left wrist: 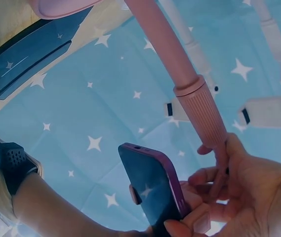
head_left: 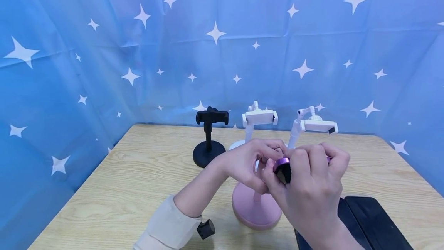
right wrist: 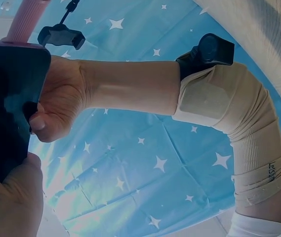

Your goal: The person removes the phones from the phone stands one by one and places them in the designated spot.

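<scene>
My right hand (head_left: 312, 188) grips a dark-screened smartphone with a purple edge (head_left: 282, 163). In the left wrist view the smartphone (left wrist: 150, 185) sits tilted against the pink clamp (left wrist: 197, 217) of a phone stand, a small clamp tab (left wrist: 134, 194) showing at its far edge. My left hand (head_left: 244, 165) curls its fingers around the top joint of that pink phone stand (head_left: 256, 209), just below the clamp. The right wrist view has the phone's dark screen (right wrist: 7, 108) with the left thumb (right wrist: 44, 123) beside its edge. Hands hide most of the clamp.
A black phone stand (head_left: 209, 153) stands behind the left hand. Two white phone stands, one in the middle (head_left: 260, 117) and one further right (head_left: 319, 125), rise behind the hands. Dark flat devices (head_left: 376, 219) lie at front right on the wooden table (head_left: 138, 180). A starry blue curtain surrounds it.
</scene>
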### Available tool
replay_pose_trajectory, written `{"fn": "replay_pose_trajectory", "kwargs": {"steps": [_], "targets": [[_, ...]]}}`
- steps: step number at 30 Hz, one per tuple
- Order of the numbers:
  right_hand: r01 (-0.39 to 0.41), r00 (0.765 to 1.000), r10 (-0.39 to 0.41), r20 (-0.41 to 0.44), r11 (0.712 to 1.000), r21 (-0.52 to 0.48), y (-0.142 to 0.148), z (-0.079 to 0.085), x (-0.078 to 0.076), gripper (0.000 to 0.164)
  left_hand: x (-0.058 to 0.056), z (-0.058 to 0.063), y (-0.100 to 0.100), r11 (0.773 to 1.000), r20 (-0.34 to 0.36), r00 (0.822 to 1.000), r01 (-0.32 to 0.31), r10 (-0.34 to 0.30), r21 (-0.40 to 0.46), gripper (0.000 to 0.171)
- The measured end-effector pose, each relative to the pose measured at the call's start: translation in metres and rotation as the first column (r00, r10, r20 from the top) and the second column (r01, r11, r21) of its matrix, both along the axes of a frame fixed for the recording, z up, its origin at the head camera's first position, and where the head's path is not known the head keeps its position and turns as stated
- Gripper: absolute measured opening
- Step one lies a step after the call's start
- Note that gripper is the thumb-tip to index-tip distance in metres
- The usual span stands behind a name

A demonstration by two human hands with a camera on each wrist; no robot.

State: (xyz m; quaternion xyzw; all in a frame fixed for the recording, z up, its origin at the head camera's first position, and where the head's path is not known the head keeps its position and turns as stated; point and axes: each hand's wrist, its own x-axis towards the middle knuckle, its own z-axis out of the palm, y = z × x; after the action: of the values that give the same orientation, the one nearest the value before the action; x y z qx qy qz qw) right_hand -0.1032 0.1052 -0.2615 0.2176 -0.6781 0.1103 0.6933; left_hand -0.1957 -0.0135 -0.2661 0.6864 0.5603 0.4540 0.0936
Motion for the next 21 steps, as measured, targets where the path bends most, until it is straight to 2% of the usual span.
{"fn": "replay_pose_trajectory", "kwargs": {"steps": [6, 12, 14, 17, 21], "targets": [[-0.006, 0.999, 0.005, 0.032, 1.0, 0.004, 0.009, -0.011, -0.009, 0.031, 0.001, 0.001, 0.001, 1.0, -0.016, 1.0, 0.004, -0.004, 0.007, 0.015], [0.016, 0.997, -0.016, 0.073, 1.0, 0.004, 0.04, -0.054, -0.035, 0.035, -0.001, -0.001, 0.002, 1.0, -0.015, 1.0, 0.018, -0.018, -0.007, 0.015], [0.023, 0.997, -0.023, 0.068, 1.0, 0.001, 0.045, -0.062, -0.041, 0.036, -0.002, -0.001, 0.002, 1.0, -0.01, 1.0, 0.023, -0.023, -0.013, 0.017], [0.023, 0.998, -0.023, 0.065, 1.0, -0.002, 0.05, -0.068, -0.045, 0.036, -0.002, -0.001, 0.001, 0.999, -0.004, 1.0, 0.026, -0.027, -0.026, 0.018], [0.015, 0.996, -0.015, 0.087, 1.0, 0.004, 0.049, -0.067, -0.045, 0.036, -0.002, 0.0, 0.0, 0.999, 0.0, 1.0, 0.015, -0.015, -0.042, 0.018]]}}
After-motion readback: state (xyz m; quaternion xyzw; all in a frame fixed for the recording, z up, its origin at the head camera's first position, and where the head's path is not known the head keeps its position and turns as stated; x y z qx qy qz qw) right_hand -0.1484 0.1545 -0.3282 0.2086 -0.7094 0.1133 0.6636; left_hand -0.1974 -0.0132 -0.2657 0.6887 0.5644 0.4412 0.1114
